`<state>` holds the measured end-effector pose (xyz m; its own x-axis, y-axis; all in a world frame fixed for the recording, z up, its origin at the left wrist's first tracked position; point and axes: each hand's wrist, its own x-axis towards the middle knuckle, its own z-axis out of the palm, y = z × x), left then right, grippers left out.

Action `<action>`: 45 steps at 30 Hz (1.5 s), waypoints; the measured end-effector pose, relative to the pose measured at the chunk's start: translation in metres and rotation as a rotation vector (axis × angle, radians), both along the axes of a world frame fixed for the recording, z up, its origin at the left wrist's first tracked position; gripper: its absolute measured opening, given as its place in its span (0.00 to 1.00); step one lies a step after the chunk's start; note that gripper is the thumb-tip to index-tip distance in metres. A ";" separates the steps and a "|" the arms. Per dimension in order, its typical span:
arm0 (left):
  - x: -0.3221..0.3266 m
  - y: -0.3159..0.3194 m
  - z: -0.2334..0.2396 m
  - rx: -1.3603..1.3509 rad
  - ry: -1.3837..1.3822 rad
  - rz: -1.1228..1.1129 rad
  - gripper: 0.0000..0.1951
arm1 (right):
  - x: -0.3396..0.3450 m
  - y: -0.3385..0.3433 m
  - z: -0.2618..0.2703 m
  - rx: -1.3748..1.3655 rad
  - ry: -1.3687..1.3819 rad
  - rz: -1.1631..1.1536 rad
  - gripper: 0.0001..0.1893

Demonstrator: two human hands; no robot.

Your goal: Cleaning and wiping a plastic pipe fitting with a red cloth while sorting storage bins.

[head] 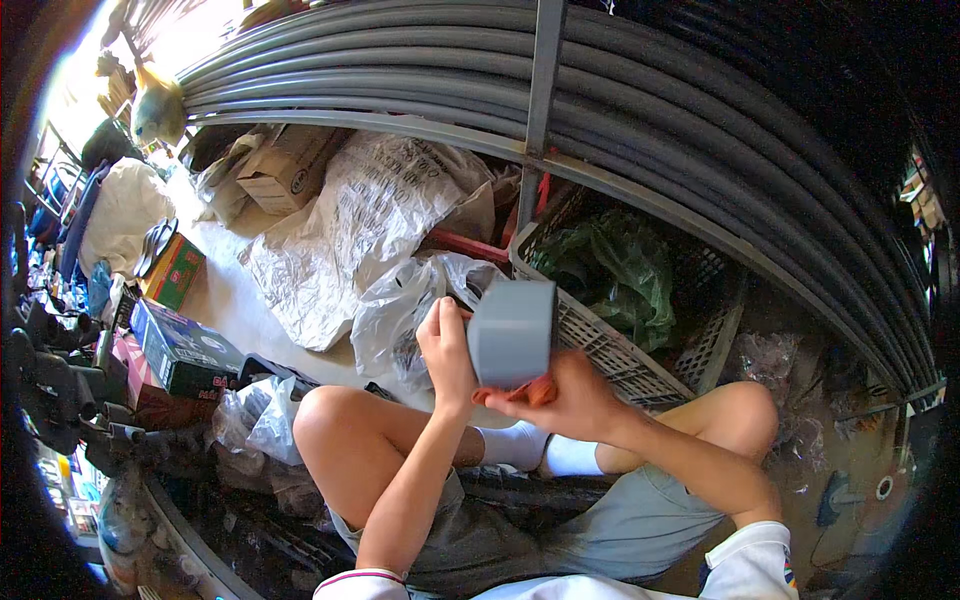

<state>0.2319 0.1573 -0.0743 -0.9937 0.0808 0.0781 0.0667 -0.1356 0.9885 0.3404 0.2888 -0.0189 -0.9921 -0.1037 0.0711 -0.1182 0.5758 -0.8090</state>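
Note:
A grey plastic pipe fitting, wide and round, is held up between my hands above my crossed legs. My left hand grips its left edge, with the thumb and fingers bunched near the rim. Under its lower right side, my right hand presses a crumpled orange-red cloth against the fitting; this hand is a little blurred. The inside of the fitting is turned out of sight.
Long dark pipes lie on a metal rack in front. Below them stand a grey plastic crate with green plastic, white bags, a printed sack and a cardboard box. More boxes are at left.

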 end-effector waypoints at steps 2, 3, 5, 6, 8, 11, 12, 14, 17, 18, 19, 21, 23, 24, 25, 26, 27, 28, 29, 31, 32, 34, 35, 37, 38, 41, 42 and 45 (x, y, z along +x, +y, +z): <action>0.003 0.002 0.009 -0.025 0.069 -0.003 0.19 | -0.002 -0.013 0.024 -0.617 -0.118 -0.097 0.13; 0.004 0.004 0.012 -0.047 0.140 -0.012 0.19 | -0.002 -0.012 0.031 -0.617 -0.119 -0.094 0.13; 0.003 0.002 0.010 -0.019 0.114 -0.009 0.20 | -0.001 -0.008 0.039 -0.721 -0.344 -0.132 0.13; 0.001 0.006 0.010 -0.016 0.087 -0.035 0.19 | 0.001 -0.004 0.016 -0.667 -0.351 -0.068 0.12; -0.002 0.002 0.004 -0.021 0.057 -0.052 0.19 | 0.006 -0.005 0.004 -0.324 -0.078 -0.008 0.12; -0.002 -0.002 0.005 0.438 -0.459 -0.226 0.13 | 0.001 -0.001 -0.003 0.197 0.231 0.146 0.14; -0.004 -0.005 0.005 0.470 -0.542 -0.271 0.12 | -0.002 -0.001 0.005 0.437 0.398 0.205 0.15; -0.008 -0.007 0.001 0.501 -0.624 -0.315 0.13 | -0.005 0.002 0.007 0.704 0.579 0.273 0.17; -0.001 0.004 0.010 0.443 -0.520 -0.099 0.13 | -0.002 0.015 -0.009 0.445 0.470 0.201 0.13; 0.001 0.003 0.014 0.235 -0.246 -0.083 0.13 | -0.001 0.012 0.002 0.444 0.469 0.201 0.13; 0.003 0.004 0.017 0.031 0.025 -0.069 0.14 | 0.001 0.007 0.025 0.066 0.106 0.051 0.13; 0.004 0.005 0.024 -0.071 0.238 -0.053 0.16 | -0.002 0.007 0.042 -0.315 -0.251 -0.099 0.13; 0.004 -0.001 0.017 -0.112 0.337 0.004 0.16 | -0.004 0.014 0.047 -0.629 -0.269 -0.187 0.15; 0.003 0.001 0.019 -0.120 0.317 0.034 0.17 | -0.003 0.012 0.045 -0.628 -0.268 -0.190 0.15; 0.001 0.002 0.020 -0.118 0.317 0.032 0.17 | -0.002 0.007 0.038 -0.483 -0.124 -0.105 0.14; 0.000 0.002 0.020 -0.073 0.240 -0.004 0.18 | 0.000 0.002 0.029 -0.336 0.019 -0.020 0.14; -0.001 0.002 0.020 -0.027 0.162 -0.041 0.18 | 0.003 -0.001 0.019 -0.188 0.158 0.065 0.13; -0.003 -0.002 0.013 -0.026 0.124 -0.062 0.17 | 0.007 -0.001 0.009 0.060 0.202 0.063 0.13; -0.003 -0.002 0.010 -0.027 0.124 -0.062 0.17 | 0.005 0.002 -0.001 0.058 0.202 0.063 0.13; -0.005 -0.001 0.006 0.006 -0.060 -0.068 0.18 | -0.001 0.007 -0.015 0.298 0.395 0.227 0.14; -0.008 -0.001 0.001 0.005 -0.058 -0.068 0.18 | 0.000 0.008 -0.018 0.297 0.396 0.226 0.14; -0.012 -0.001 -0.007 0.046 -0.259 -0.096 0.18 | 0.001 0.009 -0.020 0.465 0.485 0.171 0.14; -0.012 -0.001 -0.010 0.045 -0.259 -0.096 0.18 | 0.000 0.009 -0.020 0.464 0.486 0.171 0.14; -0.010 0.000 -0.012 0.108 -0.334 -0.118 0.18 | 0.001 0.008 -0.020 0.372 0.391 0.127 0.15; -0.009 0.002 -0.011 0.106 -0.335 -0.122 0.18 | 0.002 0.009 -0.021 0.372 0.389 0.122 0.15; -0.006 0.009 -0.002 0.160 -0.351 -0.100 0.18 | 0.005 0.014 -0.014 0.406 0.258 0.122 0.16; -0.006 0.005 -0.001 0.163 -0.316 -0.084 0.18 | 0.002 0.013 -0.002 0.468 0.268 0.135 0.16; -0.004 0.010 0.006 0.173 -0.229 -0.060 0.18 | 0.001 0.018 0.017 0.469 0.191 0.111 0.17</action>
<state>0.2280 0.1669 -0.0681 -0.9809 0.1446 -0.1303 -0.1689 -0.3002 0.9388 0.3412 0.3063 -0.0020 -0.9473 -0.2714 0.1701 -0.3190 0.8473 -0.4246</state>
